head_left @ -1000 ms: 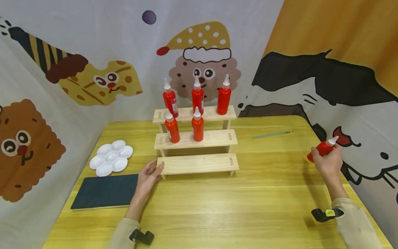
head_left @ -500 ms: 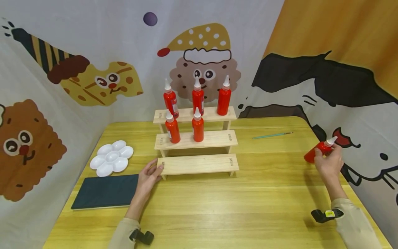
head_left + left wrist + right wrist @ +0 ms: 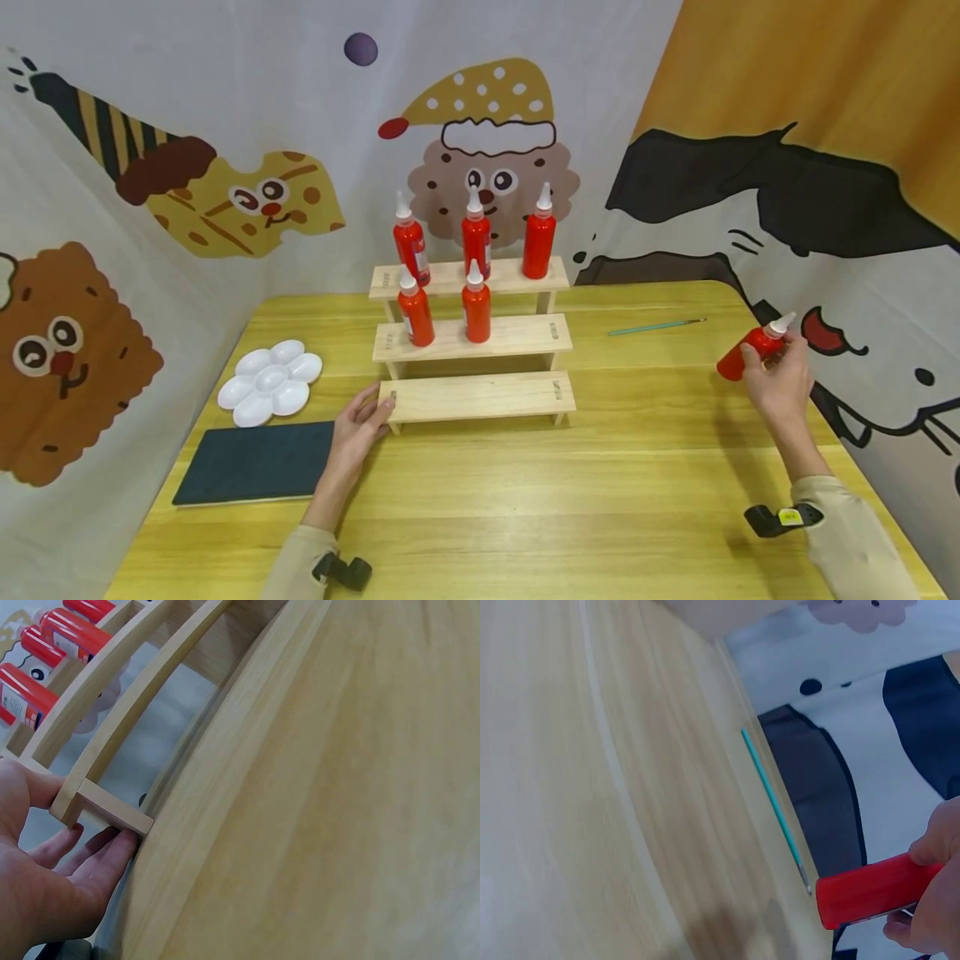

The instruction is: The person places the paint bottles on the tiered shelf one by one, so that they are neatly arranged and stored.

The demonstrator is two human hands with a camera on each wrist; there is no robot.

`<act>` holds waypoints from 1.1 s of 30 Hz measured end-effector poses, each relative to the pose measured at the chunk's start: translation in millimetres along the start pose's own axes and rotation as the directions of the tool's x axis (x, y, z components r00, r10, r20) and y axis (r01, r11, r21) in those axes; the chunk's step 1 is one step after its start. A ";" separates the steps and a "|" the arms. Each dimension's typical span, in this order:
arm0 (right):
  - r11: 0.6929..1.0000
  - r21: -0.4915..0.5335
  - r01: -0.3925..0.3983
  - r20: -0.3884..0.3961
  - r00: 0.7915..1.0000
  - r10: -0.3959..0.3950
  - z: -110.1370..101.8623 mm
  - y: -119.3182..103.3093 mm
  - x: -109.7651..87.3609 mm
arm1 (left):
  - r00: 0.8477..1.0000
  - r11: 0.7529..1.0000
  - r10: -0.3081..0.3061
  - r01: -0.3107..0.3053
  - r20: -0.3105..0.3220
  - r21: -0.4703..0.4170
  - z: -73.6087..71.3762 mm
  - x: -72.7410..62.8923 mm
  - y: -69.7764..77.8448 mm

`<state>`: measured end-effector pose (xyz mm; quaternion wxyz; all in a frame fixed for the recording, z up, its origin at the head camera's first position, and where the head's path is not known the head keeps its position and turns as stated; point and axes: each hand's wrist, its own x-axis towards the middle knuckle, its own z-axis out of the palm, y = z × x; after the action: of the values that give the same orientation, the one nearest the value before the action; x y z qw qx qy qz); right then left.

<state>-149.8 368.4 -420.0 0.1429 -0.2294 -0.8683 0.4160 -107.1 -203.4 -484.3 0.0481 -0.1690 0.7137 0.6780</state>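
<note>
My right hand point(image 3: 782, 385) grips a red squeeze bottle point(image 3: 752, 353) with a white nozzle, tilted above the table's right side. In the right wrist view the bottle's point(image 3: 874, 891) base points left over the tabletop. My left hand point(image 3: 356, 433) holds the left end of the lowest step point(image 3: 480, 397) of a three-tier wooden stand. The left wrist view shows the thumb at the board's end and fingers point(image 3: 112, 859) curled at its leg. Three red bottles point(image 3: 476, 243) stand upright on the top tier, and two more point(image 3: 476, 312) on the middle tier, at its left and centre.
A white flower-shaped paint palette point(image 3: 270, 380) lies at the left. Nearer, a dark flat board point(image 3: 251, 462) reaches up to my left wrist. A thin teal paintbrush point(image 3: 652, 327) lies right of the stand. A printed curtain point(image 3: 300, 50) hangs behind the table.
My right hand has moved slightly left and away from me with the red bottle, now a bit higher in view. The left hand and the stand have stayed in place.
</note>
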 end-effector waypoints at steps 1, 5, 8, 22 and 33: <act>1.000 0.005 0.002 0.005 1.000 -0.002 1.0 -2.6 -1.0 | 1.000 1.000 -0.001 0.001 0.001 -0.001 -0.1 -0.1 -0.1; 0.999 0.026 0.032 0.016 0.999 -0.032 4.4 -13.7 -6.8 | 1.000 1.000 -0.005 0.005 0.000 0.000 -0.1 -0.5 -0.4; 0.997 0.031 0.067 0.007 0.998 -0.067 6.4 -21.0 -12.4 | 1.000 1.000 -0.008 0.008 0.000 0.000 0.0 -0.5 -0.8; 0.971 0.054 0.233 0.014 0.972 -0.234 14.2 -53.0 -34.6 | 1.000 1.000 -0.002 0.002 -0.003 -0.005 -0.1 0.0 -2.2; 0.937 0.084 0.339 0.024 0.939 -0.342 22.2 -75.7 -53.4 | 1.000 1.000 -0.002 0.002 -0.002 0.003 0.6 0.3 -0.8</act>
<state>-135.0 284.6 -377.1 0.2049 -0.0616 -0.8804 0.4232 -107.2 -202.9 -485.2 0.0485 -0.1702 0.7146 0.6768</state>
